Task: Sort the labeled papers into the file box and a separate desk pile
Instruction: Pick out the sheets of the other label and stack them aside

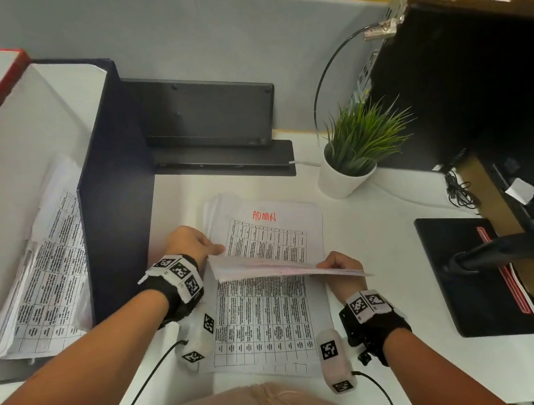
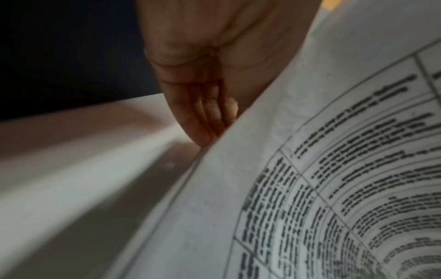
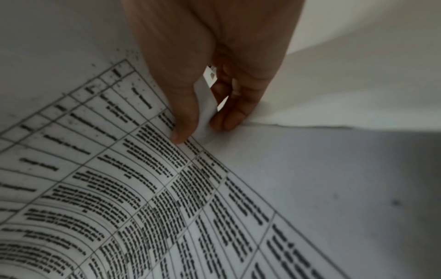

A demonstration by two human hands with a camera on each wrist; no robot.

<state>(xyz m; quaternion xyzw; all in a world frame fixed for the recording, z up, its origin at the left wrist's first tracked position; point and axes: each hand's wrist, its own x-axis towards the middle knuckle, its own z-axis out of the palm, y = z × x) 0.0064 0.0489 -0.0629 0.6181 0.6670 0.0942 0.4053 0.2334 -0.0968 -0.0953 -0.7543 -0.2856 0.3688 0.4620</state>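
Up comes the thin white sheet printed with a black table (image 1: 268, 268), lifted just above the near stack of matching printed papers (image 1: 262, 323). It looks light and floppy, so the side edges are the hold. The right hand (image 1: 339, 266) pinches its right edge. The left hand (image 1: 189, 244) lays straight, pressed-together fingers at the left edge; whether the thumb grips, I can't tell. Beyond lies the red-lettered ADMIN pile (image 1: 273, 232). At left, the black open-topped file box (image 1: 111, 176) holds a leaning sheaf of printed pages (image 1: 46, 278).

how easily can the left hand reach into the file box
Likely yes: the open file box stands beside the left hand; its dark wall lies between, though that hand grips a lifted sheet.
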